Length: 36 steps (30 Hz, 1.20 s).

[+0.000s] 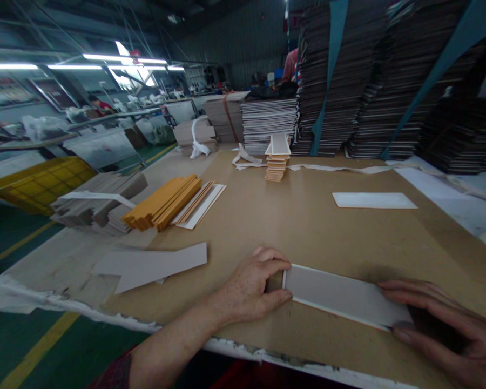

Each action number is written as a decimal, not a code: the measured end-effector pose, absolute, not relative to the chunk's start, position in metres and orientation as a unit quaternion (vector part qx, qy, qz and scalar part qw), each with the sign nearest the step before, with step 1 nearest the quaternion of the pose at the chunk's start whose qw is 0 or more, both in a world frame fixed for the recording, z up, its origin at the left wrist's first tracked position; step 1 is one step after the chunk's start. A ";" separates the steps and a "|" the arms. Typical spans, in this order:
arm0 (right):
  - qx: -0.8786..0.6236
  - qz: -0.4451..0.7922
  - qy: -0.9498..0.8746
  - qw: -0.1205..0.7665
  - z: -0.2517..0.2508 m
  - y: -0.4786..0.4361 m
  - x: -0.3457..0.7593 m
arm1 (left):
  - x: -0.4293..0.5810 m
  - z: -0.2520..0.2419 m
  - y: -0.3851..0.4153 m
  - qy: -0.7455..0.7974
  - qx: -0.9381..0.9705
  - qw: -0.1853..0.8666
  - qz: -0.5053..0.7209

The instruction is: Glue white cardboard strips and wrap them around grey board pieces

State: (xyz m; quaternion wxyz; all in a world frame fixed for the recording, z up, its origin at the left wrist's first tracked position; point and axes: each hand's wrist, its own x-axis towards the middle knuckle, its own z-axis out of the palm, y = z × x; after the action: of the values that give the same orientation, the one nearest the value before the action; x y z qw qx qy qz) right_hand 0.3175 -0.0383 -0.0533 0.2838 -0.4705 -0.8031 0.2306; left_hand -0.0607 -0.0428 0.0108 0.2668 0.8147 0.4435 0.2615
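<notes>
A long grey cardboard strip [344, 294] lies on top of a slightly larger white panel [284, 279] with a thin orange edge, flat on the table in front of me. My left hand [253, 281] grips the left end, thumb and forefinger on opposite long edges. At the right end, my right hand [437, 319] holds the strip and panel between its fingers and thumb, partly covering that end. Loose grey cardboard strips [157, 265] lie overlapping to the left of my left hand. A single white panel [375, 200] rests beyond my right hand.
Orange strips [164, 202] sit in a bundle at left, beside white panels [204, 208] and banded grey card stacks [101, 202]. A small stack of panels [277, 156] stands at the back. Tall dark board piles [364, 81] rise behind; a yellow crate [40, 181] is far left.
</notes>
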 end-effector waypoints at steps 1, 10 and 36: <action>-0.470 0.232 -0.804 0.282 -0.054 -0.038 0.318 | -0.061 0.010 -0.043 0.443 0.815 0.265 0.262; -0.467 0.229 -0.807 0.280 -0.053 -0.037 0.316 | -0.059 0.015 -0.042 0.450 0.806 0.276 0.268; -0.468 0.266 -0.796 0.276 -0.002 -0.038 0.289 | -0.056 0.016 -0.042 0.468 0.804 0.269 0.247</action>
State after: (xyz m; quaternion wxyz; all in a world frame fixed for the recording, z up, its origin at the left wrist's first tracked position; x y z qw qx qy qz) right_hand 0.2887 -0.0382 -0.0018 0.2757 -0.4682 -0.7963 0.2659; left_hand -0.0564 -0.0416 0.0156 0.2693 0.8043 0.4684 0.2472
